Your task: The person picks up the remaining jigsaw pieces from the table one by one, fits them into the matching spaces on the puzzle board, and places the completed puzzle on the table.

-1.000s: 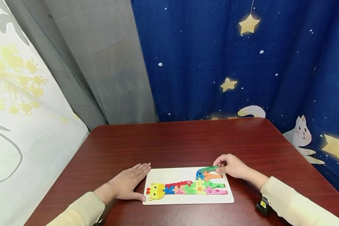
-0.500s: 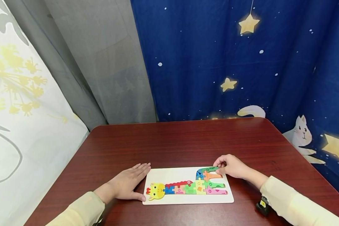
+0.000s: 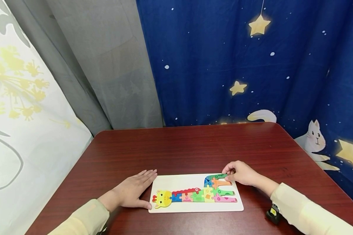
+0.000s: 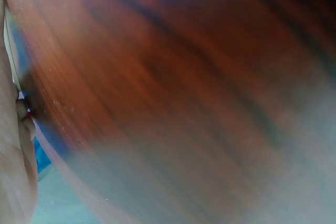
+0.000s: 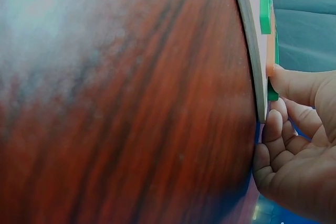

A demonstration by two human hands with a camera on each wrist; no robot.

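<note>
A white board (image 3: pixel 180 181) carries a giraffe puzzle (image 3: pixel 198 195) of interlocking coloured pieces, with a yellow head at the left and legs at the right. My left hand (image 3: pixel 135 190) lies with straight fingers along the board's left edge, its thumb at the near left corner. At the far right corner, my right hand (image 3: pixel 242 173) pinches the end of the dark green leg piece (image 3: pixel 217 176) between thumb and fingers. In the right wrist view, the thumb and fingers of that hand (image 5: pixel 302 129) close about the green end beside the board's edge. The left wrist view is mostly blurred tabletop.
The dark red wooden table (image 3: pixel 176 147) extends behind and around the board. A blue curtain (image 3: pixel 209 65) with stars and a grey curtain (image 3: pixel 114 65) hang behind it. White patterned cloth (image 3: pixel 32 147) is at the left.
The dark green leg piece, whose outer end stood slightly raised a second ago, now lies lower against the board. My left hand has stayed still; the right has barely moved.
</note>
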